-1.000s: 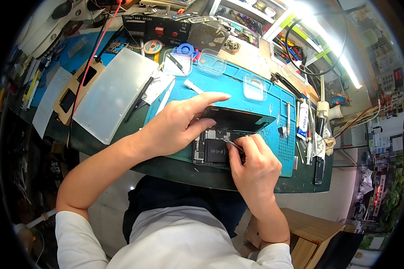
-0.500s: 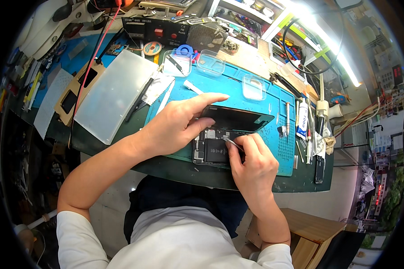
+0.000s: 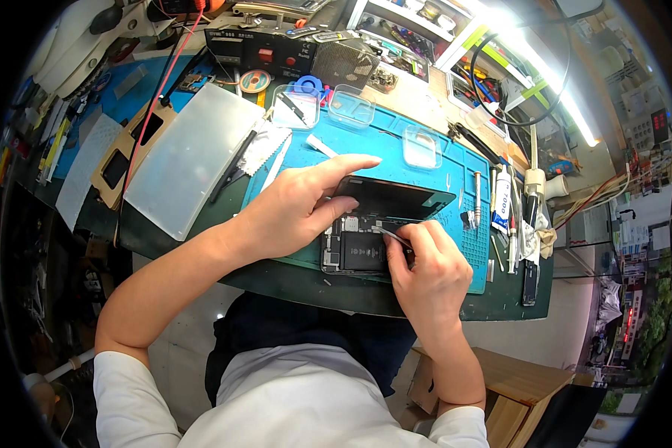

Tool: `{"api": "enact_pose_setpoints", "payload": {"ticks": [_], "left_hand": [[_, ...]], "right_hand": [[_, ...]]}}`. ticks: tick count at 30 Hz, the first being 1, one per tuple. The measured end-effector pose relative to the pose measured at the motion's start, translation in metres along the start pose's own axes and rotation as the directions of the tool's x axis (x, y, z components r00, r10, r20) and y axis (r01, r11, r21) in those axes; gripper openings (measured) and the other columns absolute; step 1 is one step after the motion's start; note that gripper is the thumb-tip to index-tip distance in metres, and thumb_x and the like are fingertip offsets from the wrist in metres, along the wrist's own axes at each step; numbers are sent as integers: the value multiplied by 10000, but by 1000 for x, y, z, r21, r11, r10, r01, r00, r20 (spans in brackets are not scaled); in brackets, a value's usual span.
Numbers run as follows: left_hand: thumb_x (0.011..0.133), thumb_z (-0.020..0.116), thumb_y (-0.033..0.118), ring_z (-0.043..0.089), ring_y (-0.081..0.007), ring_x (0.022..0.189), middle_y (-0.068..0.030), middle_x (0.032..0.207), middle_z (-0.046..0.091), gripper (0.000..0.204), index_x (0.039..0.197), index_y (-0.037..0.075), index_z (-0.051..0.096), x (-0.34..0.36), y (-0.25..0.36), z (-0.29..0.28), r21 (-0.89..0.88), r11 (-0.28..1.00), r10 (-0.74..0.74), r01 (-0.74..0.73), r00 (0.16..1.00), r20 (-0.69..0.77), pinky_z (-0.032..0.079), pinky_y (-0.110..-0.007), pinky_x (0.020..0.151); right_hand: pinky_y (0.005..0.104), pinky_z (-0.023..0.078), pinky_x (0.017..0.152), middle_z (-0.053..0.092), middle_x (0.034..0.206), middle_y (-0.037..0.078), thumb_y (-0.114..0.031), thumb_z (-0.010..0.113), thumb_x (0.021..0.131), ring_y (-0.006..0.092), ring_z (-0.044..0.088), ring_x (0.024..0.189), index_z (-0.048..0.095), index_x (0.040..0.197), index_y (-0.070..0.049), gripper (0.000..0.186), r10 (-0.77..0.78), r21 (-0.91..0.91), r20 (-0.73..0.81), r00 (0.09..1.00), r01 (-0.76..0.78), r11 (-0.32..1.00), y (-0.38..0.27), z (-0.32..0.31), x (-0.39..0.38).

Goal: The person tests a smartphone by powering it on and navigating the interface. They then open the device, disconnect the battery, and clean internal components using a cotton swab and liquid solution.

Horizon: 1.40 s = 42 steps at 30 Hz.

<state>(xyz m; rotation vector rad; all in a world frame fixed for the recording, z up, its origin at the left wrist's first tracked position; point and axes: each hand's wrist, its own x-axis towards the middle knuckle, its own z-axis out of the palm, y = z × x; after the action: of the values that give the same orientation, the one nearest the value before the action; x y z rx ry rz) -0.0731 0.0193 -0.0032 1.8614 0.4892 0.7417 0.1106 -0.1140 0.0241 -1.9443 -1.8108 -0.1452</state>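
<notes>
An opened phone lies on the blue work mat (image 3: 403, 123), its body (image 3: 362, 252) flat with the dark battery and circuit board showing. The phone's screen panel (image 3: 396, 198) is lifted and tilted up along the far side. My left hand (image 3: 306, 198) grips that panel's left end between thumb and fingers. Over the right part of the phone body, my right hand (image 3: 429, 269) is closed on a thin metal tool, probably tweezers (image 3: 394, 237), with its tip at the circuit board. The fingers hide the tool's rear part and the body's right end.
A translucent plastic sheet or case (image 3: 194, 160) lies to the left. Small clear boxes (image 3: 422, 145) stand along the mat's far side. A glue tube (image 3: 502, 198) and a screwdriver (image 3: 478, 196) are at the right. A black box-shaped device (image 3: 257, 51) stands at the back.
My right hand has shifted slightly to the right with the thin tool, whose tip has moved a little right over the board. The left hand and screen panel stay put.
</notes>
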Motion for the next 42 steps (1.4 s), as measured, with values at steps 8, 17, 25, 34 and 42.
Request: {"api": "enact_pose_setpoints", "payload": {"ticks": [8, 17, 25, 34, 42], "left_hand": [[939, 624, -103, 692, -165, 1077, -119, 1269, 662, 571, 1477, 50, 508, 0, 0, 0, -4, 1000, 11, -11, 1000, -8, 597, -323, 948], [941, 616, -110, 690, -165, 1079, -129, 1264, 663, 567, 1474, 49, 509, 1, 1, 0, 5, 1000, -1, 1, 1000, -11, 596, -324, 951], [945, 609, -112, 688, -170, 1090, -127, 1277, 658, 558, 1472, 41, 510, 1, 1, 0, 3, 1000, 2, -2, 1000, -13, 592, -327, 967], [949, 601, -115, 687, -168, 1094, -128, 1275, 658, 557, 1476, 35, 502, 1, 0, 0, -31, 1000, -4, 4, 1000, -8, 589, -321, 971], [952, 596, -117, 683, -162, 1098, -125, 1262, 656, 549, 1473, 25, 500, 1, 0, 1, -42, 999, -7, 7, 1000, -9, 585, -313, 973]], "right_hand": [[375, 499, 627, 602, 787, 50, -95, 791, 797, 251, 630, 717, 658, 822, -72, 138, -53, -33, -3, 999, 53, 998, 3, -2, 3], [381, 492, 625, 591, 773, 55, -106, 800, 795, 261, 619, 711, 648, 808, -70, 157, -71, 12, 62, 996, 70, 997, 11, -4, 12], [379, 492, 651, 592, 787, 65, -99, 789, 811, 266, 621, 743, 627, 824, -61, 167, -82, 25, 67, 994, 80, 996, 12, -2, 10], [387, 490, 652, 592, 797, 73, -89, 787, 817, 274, 613, 746, 621, 832, -53, 170, -98, 42, 62, 993, 96, 995, 15, 0, 9], [387, 489, 650, 593, 803, 71, -97, 790, 821, 273, 611, 751, 620, 848, -53, 178, -131, 35, 28, 991, 130, 991, 17, 2, 8]]}}
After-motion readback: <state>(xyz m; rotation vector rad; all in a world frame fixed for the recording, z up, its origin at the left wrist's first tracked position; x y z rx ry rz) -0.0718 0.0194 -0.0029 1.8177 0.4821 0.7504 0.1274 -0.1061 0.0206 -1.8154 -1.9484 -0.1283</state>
